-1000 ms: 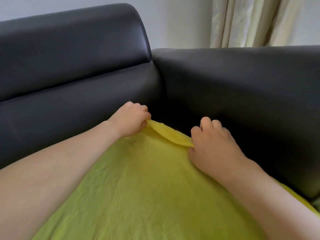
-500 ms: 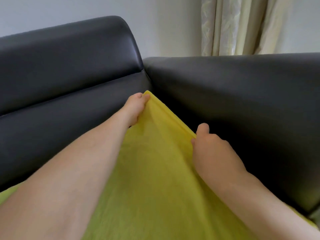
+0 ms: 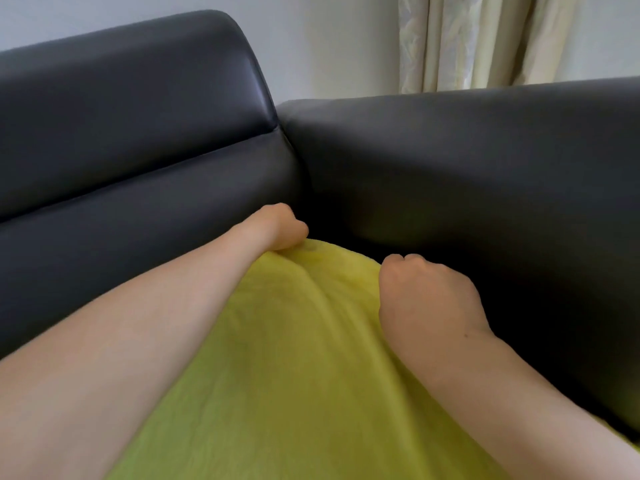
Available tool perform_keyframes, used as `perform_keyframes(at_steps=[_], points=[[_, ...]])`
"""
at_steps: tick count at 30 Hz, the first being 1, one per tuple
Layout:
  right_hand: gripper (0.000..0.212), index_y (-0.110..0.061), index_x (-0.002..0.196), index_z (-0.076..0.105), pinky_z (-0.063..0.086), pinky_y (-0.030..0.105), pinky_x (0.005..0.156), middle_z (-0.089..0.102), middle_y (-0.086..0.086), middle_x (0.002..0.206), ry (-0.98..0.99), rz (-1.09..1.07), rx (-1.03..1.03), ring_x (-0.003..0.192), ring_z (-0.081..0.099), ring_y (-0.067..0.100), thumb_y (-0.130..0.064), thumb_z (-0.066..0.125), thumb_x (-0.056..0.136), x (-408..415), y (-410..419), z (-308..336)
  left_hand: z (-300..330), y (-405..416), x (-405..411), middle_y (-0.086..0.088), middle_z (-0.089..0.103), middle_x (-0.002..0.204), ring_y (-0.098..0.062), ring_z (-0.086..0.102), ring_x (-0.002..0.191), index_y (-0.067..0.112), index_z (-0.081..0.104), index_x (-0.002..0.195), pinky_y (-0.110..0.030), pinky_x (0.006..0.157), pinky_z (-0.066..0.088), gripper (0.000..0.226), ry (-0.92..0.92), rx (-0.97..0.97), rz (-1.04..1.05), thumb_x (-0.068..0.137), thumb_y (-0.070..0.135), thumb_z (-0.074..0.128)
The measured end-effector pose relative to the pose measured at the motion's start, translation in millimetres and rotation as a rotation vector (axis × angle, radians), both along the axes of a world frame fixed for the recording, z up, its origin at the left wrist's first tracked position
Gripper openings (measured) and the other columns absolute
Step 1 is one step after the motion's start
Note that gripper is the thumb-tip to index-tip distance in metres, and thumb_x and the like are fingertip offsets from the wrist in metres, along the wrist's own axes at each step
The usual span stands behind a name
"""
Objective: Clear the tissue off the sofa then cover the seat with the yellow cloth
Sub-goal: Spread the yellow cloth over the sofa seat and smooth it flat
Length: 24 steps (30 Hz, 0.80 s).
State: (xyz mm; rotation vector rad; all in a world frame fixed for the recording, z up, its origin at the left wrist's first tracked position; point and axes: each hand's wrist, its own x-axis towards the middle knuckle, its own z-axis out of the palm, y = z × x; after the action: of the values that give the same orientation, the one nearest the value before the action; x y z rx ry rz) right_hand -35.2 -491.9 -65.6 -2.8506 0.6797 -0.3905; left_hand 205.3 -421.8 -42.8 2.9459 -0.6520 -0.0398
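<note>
The yellow cloth (image 3: pixel 304 358) lies over the sofa seat, w/ its far edge bunched up betw. both hands. The left hand (image 3: pixel 277 227) has fingers curled and grips the far corner of the cloth, very near the dark corner where the backrest (image 3: pixel 131 109) meets the armrest (image 3: pixel 485 174). The right hand (image 3: pixel 427 294) is also closed like a fist on the cloth edge, just beside the armrest wall. Beyond the left hand only a narrow strip of black seat shows before the corner. Behind the armrest hangs a curtain (image 3: pixel 485 39).
</note>
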Motion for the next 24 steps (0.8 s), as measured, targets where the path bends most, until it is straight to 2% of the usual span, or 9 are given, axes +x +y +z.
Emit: perform_keyframes(at_steps=[3, 6, 8, 11, 13, 15, 18, 21, 24], points=[[0.020, -0.014, 0.110, 0.047, 0.045, 0.033, 0.061, 0.053, 0.004, 0.104, -0.048, 0.007, 0.011, 0.088, 0.061, 0.025, -0.008, 0.040, 0.092, 4, 1, 0, 22, 14, -9, -0.005, 0.059, 0.092, -0.027, 0.060, 0.085, 0.013, 0.058, 0.093, -0.031, 0.065, 0.046, 0.017, -0.162, 0.170, -0.032, 0.087, 0.027, 0.050], [0.017, -0.018, 0.111, 0.044, 0.043, 0.032, 0.063, 0.047, 0.002, 0.106, -0.124, 0.039, -0.031, 0.089, 0.055, 0.023, -0.028, 0.041, 0.098, 7, 9, 3, 43, 28, -2, -0.006, 0.059, 0.090, -0.023, 0.058, 0.078, 0.009, 0.062, 0.095, -0.032, 0.068, 0.048, 0.020, -0.112, 0.081, -0.055, 0.090, 0.020, 0.046], [0.026, -0.019, 0.112, 0.046, 0.038, 0.032, 0.068, 0.048, 0.002, 0.111, -0.118, 0.083, -0.039, 0.099, 0.052, 0.023, -0.040, 0.041, 0.098, 8, 16, 5, 55, 34, 1, -0.010, 0.057, 0.089, -0.024, 0.054, 0.074, 0.006, 0.062, 0.090, -0.034, 0.065, 0.044, 0.018, 0.003, -0.093, -0.016, 0.091, 0.017, 0.048], [0.037, -0.018, 0.109, 0.052, 0.036, 0.035, 0.071, 0.049, 0.002, 0.107, -0.045, 0.107, 0.044, 0.103, 0.053, 0.025, -0.050, 0.041, 0.095, 11, 24, 11, 68, 44, -3, -0.013, 0.056, 0.090, -0.028, 0.058, 0.083, 0.007, 0.062, 0.098, -0.037, 0.073, 0.047, 0.015, 0.313, -0.614, 0.053, 0.095, 0.018, 0.052], [0.031, -0.018, 0.105, 0.055, 0.037, 0.034, 0.070, 0.048, 0.001, 0.099, -0.001, 0.082, 0.112, 0.101, 0.054, 0.026, -0.045, 0.045, 0.094, 13, 25, 15, 74, 52, -5, -0.009, 0.062, 0.106, -0.028, 0.063, 0.102, 0.007, 0.060, 0.113, -0.040, 0.087, 0.050, 0.026, 0.435, -0.906, 0.062, 0.096, 0.025, 0.052], [0.017, -0.020, 0.097, 0.055, 0.041, 0.033, 0.069, 0.050, 0.000, 0.097, 0.025, 0.054, 0.170, 0.095, 0.055, 0.026, -0.035, 0.049, 0.091, 13, 22, 18, 78, 55, -8, -0.009, 0.063, 0.112, -0.025, 0.062, 0.102, 0.008, 0.058, 0.118, -0.039, 0.084, 0.050, 0.028, 0.508, -1.096, 0.047, 0.097, 0.026, 0.052], [0.003, -0.020, 0.089, 0.048, 0.046, 0.033, 0.070, 0.052, 0.003, 0.100, 0.018, 0.050, 0.144, 0.092, 0.054, 0.026, -0.022, 0.047, 0.090, 8, 22, 25, 86, 62, -20, -0.005, 0.059, 0.085, -0.020, 0.060, 0.080, 0.009, 0.059, 0.093, -0.033, 0.068, 0.051, 0.017, 0.567, -1.262, 0.004, 0.098, 0.024, 0.052], [0.010, -0.017, 0.083, 0.050, 0.042, 0.031, 0.059, 0.055, 0.000, 0.089, -0.056, 0.055, 0.249, 0.081, 0.054, 0.021, -0.023, 0.047, 0.089, 0, 26, 40, 94, 73, -24, -0.008, 0.066, 0.104, -0.024, 0.063, 0.095, 0.012, 0.060, 0.100, -0.039, 0.084, 0.054, 0.016, 0.528, -1.391, -0.034, 0.099, 0.025, 0.052], [0.017, -0.013, 0.083, 0.061, 0.052, 0.036, 0.067, 0.065, 0.006, 0.083, -0.219, 0.046, 0.672, 0.077, 0.062, 0.024, -0.027, 0.052, 0.088, -14, 36, 73, 99, 81, -27, -0.007, 0.065, 0.117, -0.024, 0.061, 0.107, 0.021, 0.057, 0.112, -0.041, 0.095, 0.049, 0.018, 0.394, -1.399, -0.019, 0.101, 0.030, 0.046]])
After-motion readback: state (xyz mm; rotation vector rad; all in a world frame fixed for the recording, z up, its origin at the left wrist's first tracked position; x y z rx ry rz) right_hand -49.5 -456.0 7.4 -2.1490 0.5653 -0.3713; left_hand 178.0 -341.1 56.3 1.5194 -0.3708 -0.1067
